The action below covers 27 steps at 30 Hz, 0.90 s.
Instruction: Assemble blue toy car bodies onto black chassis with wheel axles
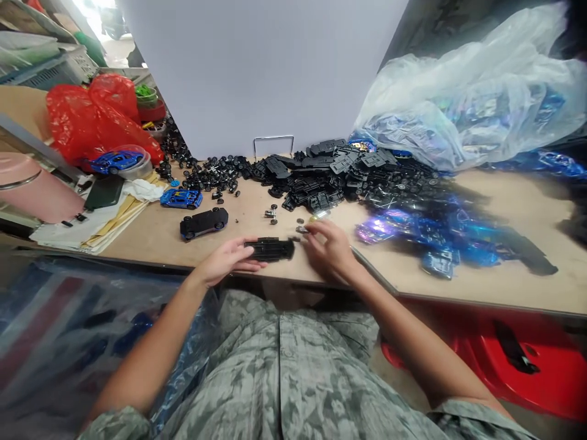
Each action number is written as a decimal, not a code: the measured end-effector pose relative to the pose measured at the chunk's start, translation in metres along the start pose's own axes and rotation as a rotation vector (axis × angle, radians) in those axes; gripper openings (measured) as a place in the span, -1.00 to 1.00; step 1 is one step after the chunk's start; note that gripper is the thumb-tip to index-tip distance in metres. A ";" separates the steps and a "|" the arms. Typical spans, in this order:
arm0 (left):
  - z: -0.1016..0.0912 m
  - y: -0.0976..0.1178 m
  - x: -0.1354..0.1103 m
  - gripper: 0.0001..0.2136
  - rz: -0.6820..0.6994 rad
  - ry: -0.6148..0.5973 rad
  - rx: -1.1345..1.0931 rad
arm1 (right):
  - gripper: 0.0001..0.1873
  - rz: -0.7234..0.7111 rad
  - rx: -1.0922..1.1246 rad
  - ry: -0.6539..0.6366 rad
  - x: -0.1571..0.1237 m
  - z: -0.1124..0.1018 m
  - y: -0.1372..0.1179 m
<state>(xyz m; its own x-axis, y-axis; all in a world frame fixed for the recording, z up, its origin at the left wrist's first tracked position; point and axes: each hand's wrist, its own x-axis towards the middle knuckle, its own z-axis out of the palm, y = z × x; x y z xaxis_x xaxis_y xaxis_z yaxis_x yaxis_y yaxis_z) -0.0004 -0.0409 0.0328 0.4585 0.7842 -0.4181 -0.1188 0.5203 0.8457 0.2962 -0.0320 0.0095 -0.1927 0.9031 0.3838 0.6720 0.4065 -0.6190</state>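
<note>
My left hand [227, 260] grips a black plastic toy car chassis [270, 249] from its left end, just above the wooden bench top [257, 241]. Close to the chassis's right end, my right hand [330, 250] pinches a small metal car part [302, 230] between its fingertips. A black toy car [204, 222] lies on the bench to the left of my hands, and a blue toy car [181, 198] lies beyond it. A small axle piece with wheels [270, 212] stands just beyond the chassis.
A heap of black chassis [325, 177] and loose wheels [213, 176] spreads along the back of the bench. To the right lie blue cars in shiny wrappers [435, 238] beside a large clear plastic bag [472, 91]. A red bag [98, 119] sits back left.
</note>
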 end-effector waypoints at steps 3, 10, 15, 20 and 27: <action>0.003 -0.001 0.012 -0.69 -0.008 0.010 0.013 | -0.83 -0.055 0.119 0.069 -0.002 -0.002 -0.016; 0.010 -0.006 0.030 -0.77 -0.033 -0.067 -0.076 | -0.80 -0.259 0.150 0.053 -0.012 0.026 -0.041; 0.013 -0.013 0.035 -0.77 -0.026 -0.010 -0.041 | -0.77 -0.298 0.041 0.068 -0.015 0.037 -0.036; 0.019 -0.012 0.034 -0.72 -0.018 0.013 -0.032 | -0.73 -0.341 -0.077 0.032 -0.013 0.037 -0.038; 0.022 -0.012 0.032 -0.69 -0.007 0.037 -0.038 | -0.75 -0.367 -0.118 0.040 -0.012 0.034 -0.046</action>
<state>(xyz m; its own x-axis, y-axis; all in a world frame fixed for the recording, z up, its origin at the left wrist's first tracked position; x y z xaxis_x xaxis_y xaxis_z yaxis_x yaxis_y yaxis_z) 0.0354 -0.0293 0.0164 0.4263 0.7922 -0.4367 -0.1491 0.5377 0.8299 0.2430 -0.0567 0.0101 -0.4093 0.6934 0.5930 0.6415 0.6809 -0.3533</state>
